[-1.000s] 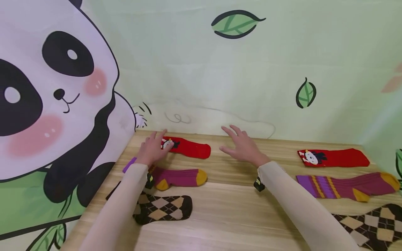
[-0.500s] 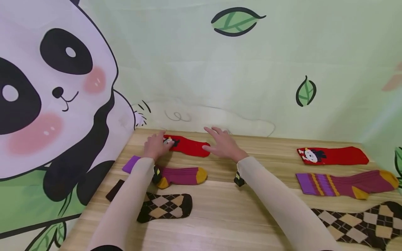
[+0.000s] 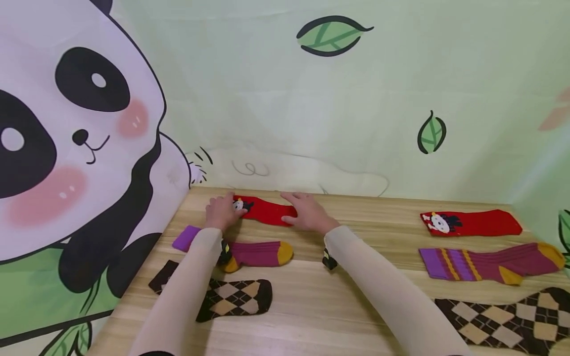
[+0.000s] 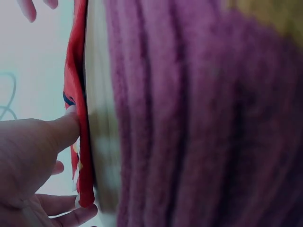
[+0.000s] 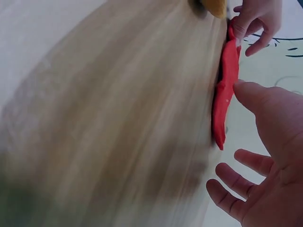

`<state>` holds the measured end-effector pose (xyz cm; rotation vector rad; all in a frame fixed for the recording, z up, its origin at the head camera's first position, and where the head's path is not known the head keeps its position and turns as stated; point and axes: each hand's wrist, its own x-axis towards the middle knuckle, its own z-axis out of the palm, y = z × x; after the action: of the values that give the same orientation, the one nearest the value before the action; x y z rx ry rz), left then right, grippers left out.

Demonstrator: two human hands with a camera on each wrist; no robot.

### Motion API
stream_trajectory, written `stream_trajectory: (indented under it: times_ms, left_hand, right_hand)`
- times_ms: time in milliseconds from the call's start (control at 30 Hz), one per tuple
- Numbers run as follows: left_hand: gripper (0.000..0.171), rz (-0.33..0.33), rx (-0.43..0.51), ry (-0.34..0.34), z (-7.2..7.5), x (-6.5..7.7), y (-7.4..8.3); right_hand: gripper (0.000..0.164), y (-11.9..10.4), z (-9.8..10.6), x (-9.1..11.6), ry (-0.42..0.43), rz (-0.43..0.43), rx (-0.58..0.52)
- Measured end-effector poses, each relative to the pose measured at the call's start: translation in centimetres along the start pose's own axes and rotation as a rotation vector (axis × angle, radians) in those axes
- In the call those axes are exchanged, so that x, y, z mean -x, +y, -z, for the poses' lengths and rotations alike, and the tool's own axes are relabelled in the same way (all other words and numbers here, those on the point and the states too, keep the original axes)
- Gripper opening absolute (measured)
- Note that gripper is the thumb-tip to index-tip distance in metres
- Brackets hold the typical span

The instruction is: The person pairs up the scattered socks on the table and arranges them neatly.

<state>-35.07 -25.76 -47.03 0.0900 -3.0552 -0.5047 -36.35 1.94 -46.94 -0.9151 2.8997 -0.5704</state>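
Note:
A red sock (image 3: 269,210) with a white cartoon figure lies flat at the back of the wooden table. My left hand (image 3: 221,212) rests at its cuff end. In the left wrist view the left thumb (image 4: 64,130) touches the sock's printed face, and fingertips meet the cuff edge. My right hand (image 3: 308,213) is at the toe end, fingers extended and spread. In the right wrist view its thumb (image 5: 253,94) meets or nearly meets the red sock (image 5: 228,80), while the other fingers are apart from it. Below lies a purple-and-yellow sock (image 3: 258,253), partly hidden by the left sleeve.
A black-and-tan argyle sock (image 3: 238,297) lies nearer, under the left forearm. On the right are a matching red sock (image 3: 481,223), purple-yellow sock (image 3: 485,264) and argyle sock (image 3: 498,316). A panda-printed cloth (image 3: 267,99) stands behind the table (image 3: 320,306).
My right hand has moved left and down to the toe end of the red sock. The left hand has shifted slightly right at the cuff. The socks look unmoved.

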Motion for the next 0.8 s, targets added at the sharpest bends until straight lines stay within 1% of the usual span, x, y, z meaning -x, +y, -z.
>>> stream_trajectory:
  times_ms: [200,367,533,800]
  left_hand:
    - [0.061,0.0,0.031,0.004,-0.03,0.14,0.45]
    - [0.056,0.008,0.043,0.01,0.02,0.18,0.65]
    - [0.053,0.005,0.034,0.02,0.02,0.2,0.73]
    - [0.051,0.007,0.039,0.012,-0.06,0.22,0.79]
  right_hand:
    - [0.07,-0.25,-0.72,-0.36,-0.019,0.002,0.057]
    - [0.063,-0.58,-0.94,-0.36,-0.028,0.005,0.071]
    - [0.058,-0.72,-0.95,-0.26,-0.027,0.004,0.088]
    - [0.055,-0.68,-1.05,-0.21,-0.029,0.008,0.087]
